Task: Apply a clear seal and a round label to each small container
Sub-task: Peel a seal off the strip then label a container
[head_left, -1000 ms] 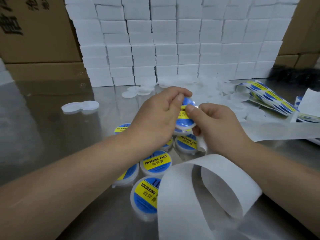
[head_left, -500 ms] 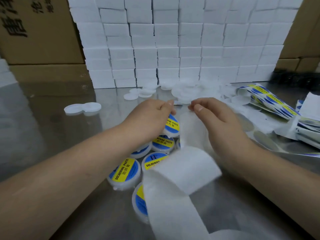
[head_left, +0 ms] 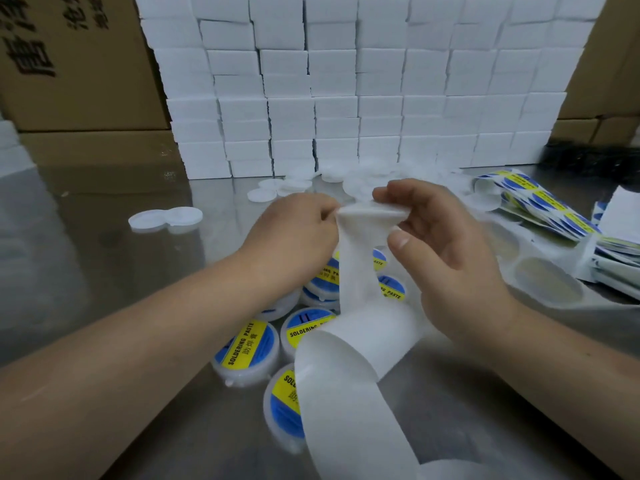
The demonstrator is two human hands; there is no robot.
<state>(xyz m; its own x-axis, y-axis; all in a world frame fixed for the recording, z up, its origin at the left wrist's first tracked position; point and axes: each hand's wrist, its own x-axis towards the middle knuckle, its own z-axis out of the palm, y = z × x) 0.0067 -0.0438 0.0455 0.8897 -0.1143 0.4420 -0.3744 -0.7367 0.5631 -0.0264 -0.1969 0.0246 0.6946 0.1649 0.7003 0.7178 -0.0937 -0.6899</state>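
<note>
- At the middle of the table [head_left: 104, 271], a white backing strip [head_left: 356, 271] is held up between both hands; one edge of its upper end is pinched by the left grip [head_left: 298, 233], whose fingers are curled tight on it; the other edge is clasped by the right grip [head_left: 446, 258], with the forefinger over the top and the thumb below.
- From that end the strip is led down towards 6 o'clock, where it is curled into a loose loop; whether anything clear is stuck to it cannot be told.
- Under the strip and the left wrist, at 6 to 7 o'clock, small containers [head_left: 242, 374] are clustered, touching one another; blue and yellow round labels [head_left: 249, 344] are borne on their tops, several printed "SOLDERING PASTE".
- At 9 o'clock two plain white lids [head_left: 166, 218] are laid just touching; a heap of lids [head_left: 363, 178] is seen at 12 o'clock, at the foot of a wall of white boxes [head_left: 346, 81].
- At 3 o'clock label sheets [head_left: 540, 202] are piled; a spent liner [head_left: 509, 268] with round holes is laid just beside them.
- At 10 o'clock cardboard cartons [head_left: 69, 81] are stacked.
</note>
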